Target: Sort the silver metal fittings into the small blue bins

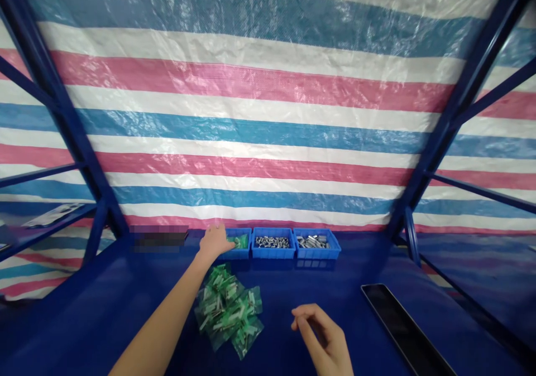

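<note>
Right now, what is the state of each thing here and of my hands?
left bin: holds green bags.
middle bin: holds metal parts.
right bin: holds metal parts.
bag pile: loose on the table.
black tray: flat, bare.
left hand: reaching into the left bin, grip hidden.
right hand: above the table, fingers curled.

Small-parts packing workstation: blue steel racking (62, 114) backed by striped tarpaulin (259, 102), with parts bins (272, 250) and bagged pieces (229, 312) on the bench.
</note>
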`<state>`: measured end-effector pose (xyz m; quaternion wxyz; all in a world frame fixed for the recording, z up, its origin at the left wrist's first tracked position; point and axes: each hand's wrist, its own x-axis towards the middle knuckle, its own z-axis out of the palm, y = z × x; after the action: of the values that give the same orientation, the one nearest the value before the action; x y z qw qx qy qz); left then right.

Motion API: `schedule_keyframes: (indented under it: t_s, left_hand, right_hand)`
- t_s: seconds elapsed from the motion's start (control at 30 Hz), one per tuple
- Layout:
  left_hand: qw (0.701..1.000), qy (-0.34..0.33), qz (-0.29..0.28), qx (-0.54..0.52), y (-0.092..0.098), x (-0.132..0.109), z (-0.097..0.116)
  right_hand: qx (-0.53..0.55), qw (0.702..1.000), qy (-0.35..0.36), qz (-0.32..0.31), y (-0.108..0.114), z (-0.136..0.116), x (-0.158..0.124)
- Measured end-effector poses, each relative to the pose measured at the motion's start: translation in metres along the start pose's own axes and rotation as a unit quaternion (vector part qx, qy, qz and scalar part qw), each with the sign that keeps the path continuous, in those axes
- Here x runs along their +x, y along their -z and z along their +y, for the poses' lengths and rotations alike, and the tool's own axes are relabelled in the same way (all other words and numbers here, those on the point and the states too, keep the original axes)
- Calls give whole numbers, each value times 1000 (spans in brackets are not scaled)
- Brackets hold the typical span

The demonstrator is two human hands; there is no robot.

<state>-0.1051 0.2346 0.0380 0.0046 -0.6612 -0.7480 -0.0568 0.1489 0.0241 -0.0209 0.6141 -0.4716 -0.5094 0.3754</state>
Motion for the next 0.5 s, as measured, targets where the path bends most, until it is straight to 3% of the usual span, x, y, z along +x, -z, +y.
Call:
schedule_keyframes:
  t_s: [0.2, 0.5]
  left_hand:
    - [999, 26, -25, 24, 4, 2, 3]
    - [999, 38, 12, 38, 5, -6, 6]
  right_hand:
    - [-7, 1000, 4, -16, -1, 5, 0]
    - [-19, 1000, 12, -21, 0, -2, -6]
